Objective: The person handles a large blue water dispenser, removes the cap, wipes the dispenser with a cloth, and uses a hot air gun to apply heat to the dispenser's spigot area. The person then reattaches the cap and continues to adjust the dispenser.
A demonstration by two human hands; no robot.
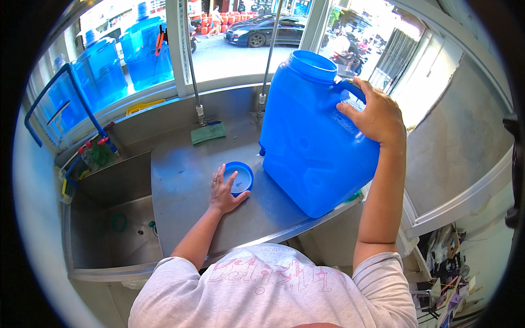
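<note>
A large blue plastic jug (309,142) with an uncapped wide mouth stands on the steel counter (180,213) at right of centre. My right hand (372,109) grips the handle at its top, beside the mouth. My left hand (224,194) rests with spread fingers over the left and lower part of a round blue cap (240,186), which lies inner side up left of the jug. A blue spout shows low on the jug's left side.
Steel sink (109,235) at left, with bottles (100,154) and blue pipework. Green cloth (208,133) and two upright rods at the back. Blue jugs (101,76) by the window; street with car and people beyond. Cluttered utensils (445,295) lower right.
</note>
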